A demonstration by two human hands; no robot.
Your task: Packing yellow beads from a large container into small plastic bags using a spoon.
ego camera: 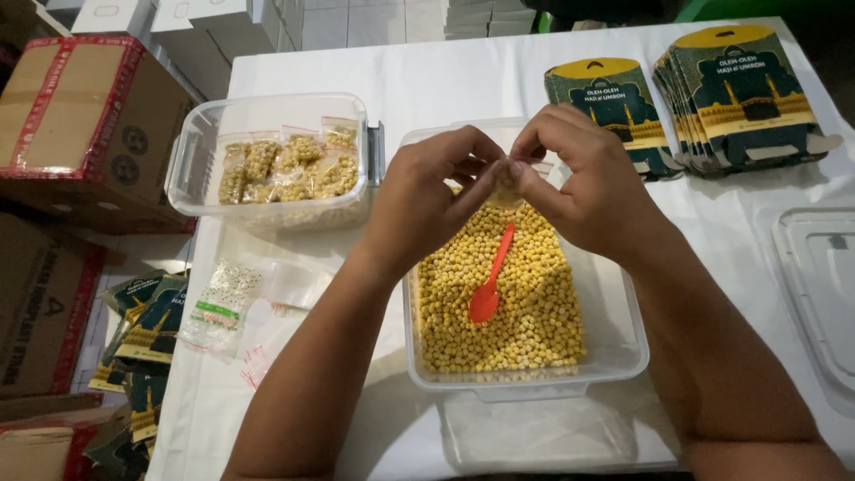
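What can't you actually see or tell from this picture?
- Small bag in the head view: pinched between left hand and right hand; fingers cover it, so whether it is sealed is unclear.
- Clear lid: cut off by the right edge.
- Bottom of the tub: buried under yellow round pieces.
- Cardboard box: cut off at left.

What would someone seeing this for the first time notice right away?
Probably the clear tub of yellow chickpeas in the middle of the white table, with a red spoon lying in them. Just above it, the left hand and right hand pinch a small bag between their fingertips. To the left, a second tub holds filled bags.
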